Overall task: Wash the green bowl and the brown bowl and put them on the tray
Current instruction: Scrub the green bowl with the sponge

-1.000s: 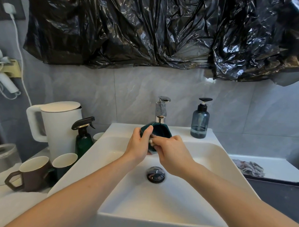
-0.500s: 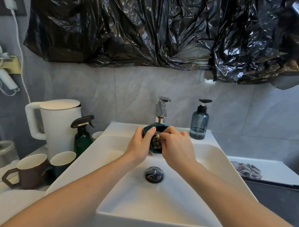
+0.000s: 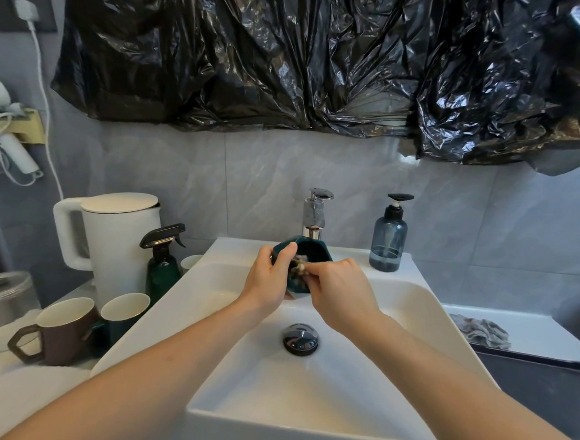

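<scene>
Left hand (image 3: 268, 278) fingers curled round the green bowl (image 3: 308, 254) under the tap (image 3: 315, 214); right hand (image 3: 340, 288) fingers pinch a scrub cloth (image 3: 299, 268) inside it.

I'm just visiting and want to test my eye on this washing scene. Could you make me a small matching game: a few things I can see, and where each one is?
Things:
1. green bowl
2. soap bottle
3. brown mug
4. grey cloth

Places:
A. on the white ledge right of the sink
B. on the counter left of the sink
C. held over the basin under the tap
D. on the sink's back rim, right of the tap

Pairs: 1-C, 2-D, 3-B, 4-A
</scene>
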The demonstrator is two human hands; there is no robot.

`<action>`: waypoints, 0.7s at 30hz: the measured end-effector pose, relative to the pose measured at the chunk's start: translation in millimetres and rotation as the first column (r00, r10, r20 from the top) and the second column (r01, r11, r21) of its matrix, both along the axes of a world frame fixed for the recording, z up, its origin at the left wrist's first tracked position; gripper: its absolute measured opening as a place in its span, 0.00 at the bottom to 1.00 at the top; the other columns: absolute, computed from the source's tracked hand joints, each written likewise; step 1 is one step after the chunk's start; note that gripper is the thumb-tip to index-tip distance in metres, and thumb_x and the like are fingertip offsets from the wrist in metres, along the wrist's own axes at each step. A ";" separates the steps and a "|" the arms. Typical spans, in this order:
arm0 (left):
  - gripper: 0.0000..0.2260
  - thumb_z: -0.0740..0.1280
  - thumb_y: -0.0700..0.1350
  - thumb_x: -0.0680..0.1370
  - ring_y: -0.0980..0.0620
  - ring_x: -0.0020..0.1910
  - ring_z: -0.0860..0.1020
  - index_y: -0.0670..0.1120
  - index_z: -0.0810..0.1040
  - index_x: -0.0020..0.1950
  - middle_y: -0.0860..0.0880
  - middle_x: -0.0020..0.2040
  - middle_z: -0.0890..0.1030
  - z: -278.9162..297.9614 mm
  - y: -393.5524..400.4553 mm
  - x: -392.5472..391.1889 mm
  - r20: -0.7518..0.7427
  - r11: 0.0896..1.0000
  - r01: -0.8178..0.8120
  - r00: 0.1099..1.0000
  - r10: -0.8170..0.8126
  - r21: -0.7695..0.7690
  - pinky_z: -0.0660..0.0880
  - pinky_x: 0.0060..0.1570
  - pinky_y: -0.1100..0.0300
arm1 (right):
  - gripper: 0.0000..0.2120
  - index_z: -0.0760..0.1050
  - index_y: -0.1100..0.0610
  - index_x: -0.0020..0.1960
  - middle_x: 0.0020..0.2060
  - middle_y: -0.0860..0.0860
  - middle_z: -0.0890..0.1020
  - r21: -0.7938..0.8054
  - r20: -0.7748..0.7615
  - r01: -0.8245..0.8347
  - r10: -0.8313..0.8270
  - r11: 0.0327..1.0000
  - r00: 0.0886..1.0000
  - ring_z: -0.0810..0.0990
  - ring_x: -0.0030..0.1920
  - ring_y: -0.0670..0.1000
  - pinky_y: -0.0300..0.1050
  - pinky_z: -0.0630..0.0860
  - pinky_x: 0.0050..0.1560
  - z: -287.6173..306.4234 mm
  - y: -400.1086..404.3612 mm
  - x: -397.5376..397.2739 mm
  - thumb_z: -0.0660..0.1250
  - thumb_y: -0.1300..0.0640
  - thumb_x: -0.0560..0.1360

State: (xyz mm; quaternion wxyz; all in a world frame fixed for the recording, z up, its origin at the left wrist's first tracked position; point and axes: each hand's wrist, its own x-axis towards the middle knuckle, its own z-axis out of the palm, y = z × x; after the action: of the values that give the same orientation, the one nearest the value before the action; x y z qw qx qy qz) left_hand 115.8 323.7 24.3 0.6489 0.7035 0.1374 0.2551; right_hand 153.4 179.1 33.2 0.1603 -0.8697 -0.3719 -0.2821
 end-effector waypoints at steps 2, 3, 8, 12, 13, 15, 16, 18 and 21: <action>0.19 0.66 0.62 0.82 0.45 0.54 0.84 0.46 0.75 0.57 0.44 0.56 0.83 -2.4 -2.0 0.8 -0.002 1.000 0.013 1.000 -0.013 0.019 0.86 0.44 0.44 | 0.11 0.82 0.50 0.54 0.45 0.51 0.86 -0.015 -0.015 0.052 -0.053 0.999 0.998 0.73 0.38 0.56 0.46 0.60 0.43 1.0 0.2 -1.9 0.60 0.56 0.83; 0.17 0.66 0.60 0.83 0.46 0.54 0.84 0.46 0.75 0.57 0.44 0.56 0.82 -3.1 -3.4 1.1 -0.005 0.999 0.021 1.000 -0.021 0.035 0.86 0.43 0.46 | 0.11 0.82 0.50 0.55 0.47 0.51 0.86 -0.010 -0.024 0.075 -0.075 0.997 0.997 0.76 0.41 0.57 0.46 0.61 0.43 1.3 0.1 -0.9 0.60 0.56 0.83; 0.15 0.65 0.57 0.84 0.45 0.53 0.85 0.45 0.73 0.58 0.43 0.57 0.82 -5.2 -9.1 1.0 -0.024 0.997 0.069 0.997 -0.068 0.039 0.86 0.43 0.45 | 0.13 0.80 0.46 0.60 0.51 0.48 0.86 0.080 -0.049 0.077 -0.073 0.994 0.996 0.81 0.48 0.56 0.47 0.69 0.48 -1.4 -2.2 7.9 0.60 0.56 0.83; 0.19 0.66 0.58 0.84 0.42 0.52 0.86 0.42 0.74 0.59 0.41 0.56 0.82 -4.1 -7.9 0.9 -0.031 0.997 0.071 0.997 -0.073 -0.035 0.86 0.42 0.41 | 0.14 0.79 0.42 0.59 0.53 0.42 0.85 0.088 -0.043 -0.097 0.101 0.991 0.994 0.81 0.47 0.53 0.46 0.67 0.52 -7.1 2.7 6.5 0.60 0.57 0.83; 0.22 0.67 0.61 0.82 0.42 0.52 0.86 0.42 0.75 0.60 0.41 0.56 0.83 -3.1 -6.8 0.3 -0.028 0.997 0.068 0.997 -0.069 -0.043 0.86 0.43 0.40 | 0.14 0.80 0.42 0.60 0.53 0.41 0.85 0.065 -0.050 -0.122 0.125 0.990 0.991 0.81 0.48 0.53 0.46 0.68 0.52 -6.8 3.3 5.6 0.61 0.56 0.82; 0.28 0.66 0.67 0.74 0.43 0.52 0.86 0.44 0.76 0.59 0.43 0.55 0.84 -1.9 -4.1 -1.3 -0.034 0.999 0.037 0.999 -0.037 -0.015 0.85 0.49 0.37 | 0.15 0.82 0.42 0.61 0.51 0.43 0.87 0.036 -0.077 -0.126 0.129 0.991 0.989 0.81 0.47 0.55 0.47 0.70 0.51 -3.1 2.1 3.4 0.62 0.55 0.82; 0.28 0.65 0.68 0.73 0.44 0.53 0.85 0.45 0.76 0.58 0.43 0.55 0.84 -1.4 -2.8 -2.1 -0.038 1.000 0.015 0.999 -0.015 0.018 0.84 0.53 0.37 | 0.15 0.83 0.42 0.61 0.50 0.45 0.88 0.020 -0.081 -0.111 0.113 0.994 0.990 0.81 0.46 0.56 0.47 0.71 0.50 -1.1 0.9 2.2 0.62 0.55 0.82; 0.26 0.65 0.67 0.74 0.44 0.54 0.84 0.46 0.76 0.56 0.44 0.54 0.84 -1.8 -1.6 -2.8 -0.029 0.999 -0.001 1.000 0.003 0.054 0.83 0.55 0.37 | 0.15 0.83 0.44 0.62 0.50 0.48 0.88 -0.026 -0.054 -0.061 0.059 0.998 0.997 0.80 0.45 0.57 0.47 0.69 0.48 1.2 -0.3 -0.4 0.62 0.55 0.82; 0.25 0.66 0.67 0.74 0.44 0.54 0.85 0.47 0.76 0.56 0.44 0.54 0.83 -1.3 -4.1 -3.3 -0.023 0.999 0.031 0.999 -0.030 0.035 0.85 0.50 0.36 | 0.13 0.82 0.47 0.61 0.51 0.49 0.86 -0.070 -0.033 0.055 -0.058 0.996 0.998 0.76 0.45 0.56 0.46 0.65 0.45 3.9 0.7 -2.9 0.62 0.55 0.82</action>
State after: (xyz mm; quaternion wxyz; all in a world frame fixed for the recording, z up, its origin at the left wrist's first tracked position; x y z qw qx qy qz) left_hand 112.5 319.6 23.0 0.6388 0.7195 0.1294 0.2398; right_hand 150.5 179.8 37.1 0.1287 -0.8898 -0.3537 -0.2582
